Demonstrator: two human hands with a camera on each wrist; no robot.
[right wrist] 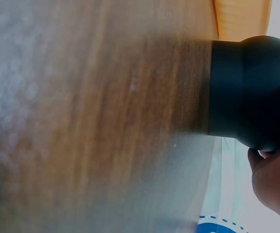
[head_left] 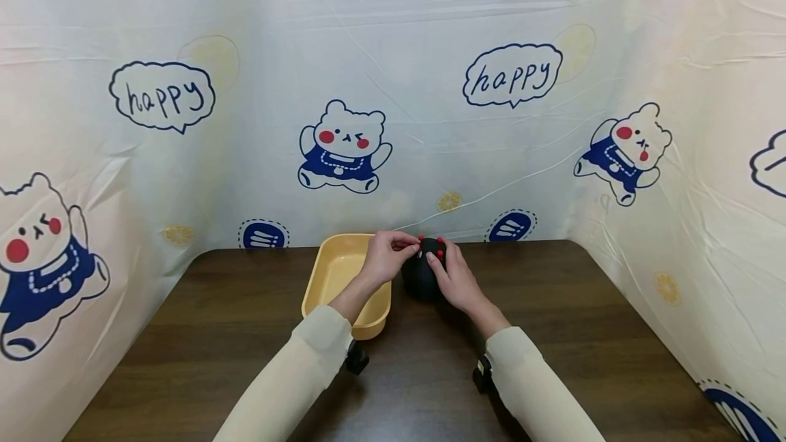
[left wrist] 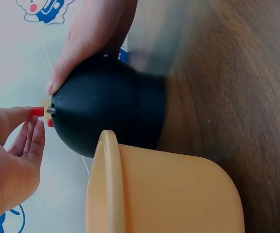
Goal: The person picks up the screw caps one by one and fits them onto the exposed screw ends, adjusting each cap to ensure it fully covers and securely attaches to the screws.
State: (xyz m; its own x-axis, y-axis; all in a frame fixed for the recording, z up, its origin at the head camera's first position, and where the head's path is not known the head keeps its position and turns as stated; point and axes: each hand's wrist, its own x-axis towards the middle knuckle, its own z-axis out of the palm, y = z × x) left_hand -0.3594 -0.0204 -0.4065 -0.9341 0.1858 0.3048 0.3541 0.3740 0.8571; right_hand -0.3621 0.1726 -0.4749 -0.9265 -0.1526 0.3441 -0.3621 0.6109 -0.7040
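A black rounded body [head_left: 421, 282] with a wide base stands on the table, several small red caps [head_left: 440, 253] around its top. My left hand [head_left: 387, 256] pinches a red cap [left wrist: 37, 111] between thumb and fingertips. In the left wrist view that cap is lined up with a bare metal stud [left wrist: 51, 110] on the black body; whether they touch I cannot tell. My right hand [head_left: 459, 284] grips the body's right side, thumb near the top. The right wrist view shows only part of this hand [right wrist: 276, 182], against the black surface.
A yellow plastic tub [head_left: 316, 278] stands just left of the black body, under my left forearm. The brown wooden table [head_left: 245, 360] ends at a patterned white sheet [head_left: 417, 155], which hangs at the back and on both sides.
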